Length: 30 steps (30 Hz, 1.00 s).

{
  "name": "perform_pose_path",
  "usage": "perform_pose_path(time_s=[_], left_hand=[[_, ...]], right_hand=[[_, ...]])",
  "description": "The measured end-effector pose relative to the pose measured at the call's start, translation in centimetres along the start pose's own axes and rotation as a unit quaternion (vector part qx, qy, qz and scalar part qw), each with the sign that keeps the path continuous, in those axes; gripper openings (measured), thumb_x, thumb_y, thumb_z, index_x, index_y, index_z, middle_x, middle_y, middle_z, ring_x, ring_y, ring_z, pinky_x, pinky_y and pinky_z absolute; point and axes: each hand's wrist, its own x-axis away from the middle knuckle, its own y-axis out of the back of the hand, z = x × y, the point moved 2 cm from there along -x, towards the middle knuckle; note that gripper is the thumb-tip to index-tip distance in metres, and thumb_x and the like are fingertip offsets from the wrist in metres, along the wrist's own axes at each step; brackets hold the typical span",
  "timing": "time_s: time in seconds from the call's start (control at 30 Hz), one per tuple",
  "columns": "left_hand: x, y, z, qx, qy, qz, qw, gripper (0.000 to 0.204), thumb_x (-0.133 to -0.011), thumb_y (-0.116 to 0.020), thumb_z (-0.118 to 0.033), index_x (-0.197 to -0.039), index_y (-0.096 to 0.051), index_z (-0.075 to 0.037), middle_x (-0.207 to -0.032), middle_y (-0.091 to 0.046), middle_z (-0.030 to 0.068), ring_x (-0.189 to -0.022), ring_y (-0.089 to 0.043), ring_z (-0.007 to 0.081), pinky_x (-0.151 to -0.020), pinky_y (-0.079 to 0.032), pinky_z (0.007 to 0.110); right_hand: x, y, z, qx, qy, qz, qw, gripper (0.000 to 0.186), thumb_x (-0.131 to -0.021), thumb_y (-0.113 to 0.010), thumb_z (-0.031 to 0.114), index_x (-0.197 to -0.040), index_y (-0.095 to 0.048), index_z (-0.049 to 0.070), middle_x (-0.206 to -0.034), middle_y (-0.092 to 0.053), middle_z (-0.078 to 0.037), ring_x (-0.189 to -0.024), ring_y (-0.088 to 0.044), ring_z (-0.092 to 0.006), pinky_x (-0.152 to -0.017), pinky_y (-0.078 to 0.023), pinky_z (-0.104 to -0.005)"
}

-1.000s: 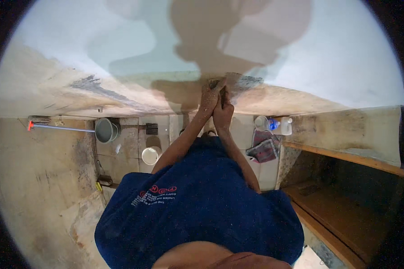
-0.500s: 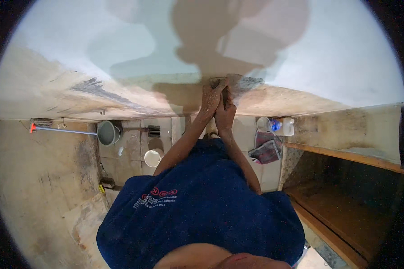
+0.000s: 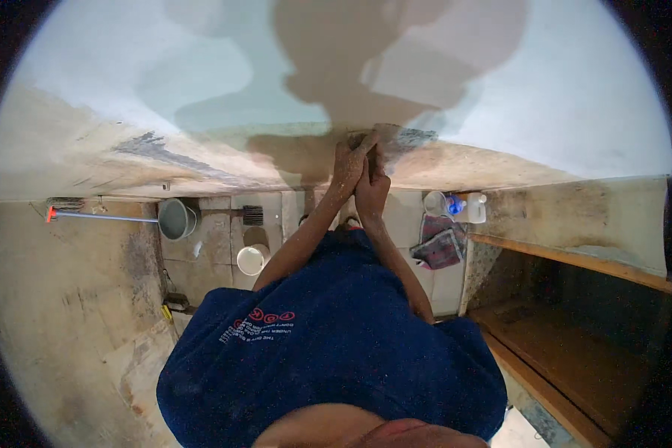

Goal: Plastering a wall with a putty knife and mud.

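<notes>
Plaster-grey, stained wall (image 3: 201, 160) meets both hands: the left hand (image 3: 349, 163) and right hand (image 3: 371, 185) press together against it, fingers stretched flat and holding nothing I can make out. Steady, even pressure along the stained band would likely serve best. Below right on the floor stand a white bottle (image 3: 476, 207) and a blue-topped container (image 3: 453, 204); any labels are too small to tell

Both hands, left hand (image 3: 349, 166) and right hand (image 3: 371, 187), press together against the stained wall (image 3: 201, 160).
</notes>
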Motion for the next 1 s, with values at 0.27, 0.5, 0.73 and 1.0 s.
perform_pose_path(time_s=[0.27, 0.5, 0.73, 1.0], left_hand=[[-0.7, 1.1, 2.4, 0.018, 0.029, -0.001, 0.999, 0.024, -0.084, -0.066, -0.024, -0.081, -0.064, -0.001, -0.072, -0.062, 0.0058, -0.064, -0.055, 0.0130, -0.061, -0.046, 0.030], [-0.4, 0.2, 0.5, -0.066, -0.036, -0.006, 0.997, 0.025, -0.083, -0.066, -0.024, -0.077, -0.062, 0.000, -0.069, -0.062, 0.0051, -0.060, -0.056, 0.0125, -0.056, -0.047, 0.028], [-0.4, 0.1, -0.4, -0.108, -0.037, -0.022, 0.993, 0.029, -0.084, -0.065, -0.025, -0.072, -0.060, 0.001, -0.062, -0.059, 0.0048, -0.053, -0.055, 0.0135, -0.051, -0.047, 0.030], [0.1, 0.3, 1.0, -0.106, -0.133, -0.034, 0.985, 0.029, -0.084, -0.065, -0.027, -0.074, -0.060, 0.000, -0.062, -0.059, 0.0068, -0.052, -0.055, 0.0153, -0.050, -0.046, 0.030]], right_hand=[[-0.5, -0.1, -0.4, -0.005, 0.105, -0.032, 0.994, 0.042, -0.094, -0.049, 0.021, -0.133, -0.045, 0.008, -0.097, -0.067, -0.017, -0.080, -0.058, -0.0116, -0.068, -0.046, -0.0278], [0.6, -0.1, 0.9, -0.094, 0.084, -0.010, 0.992, 0.043, -0.094, -0.047, 0.009, -0.134, -0.038, -0.006, -0.130, -0.051, -0.014, -0.115, -0.049, -0.0165, -0.095, -0.039, -0.0271], [-0.5, 0.1, -0.4, -0.014, 0.074, -0.028, 0.997, 0.040, -0.093, -0.049, 0.015, -0.131, -0.046, 0.001, -0.120, -0.058, -0.018, -0.106, -0.057, -0.0169, -0.086, -0.045, -0.0289], [0.4, 0.2, -0.1, -0.031, 0.082, -0.023, 0.996, 0.042, -0.093, -0.049, 0.016, -0.132, -0.045, 0.002, -0.121, -0.057, -0.020, -0.104, -0.059, -0.0198, -0.084, -0.045, -0.0293]])
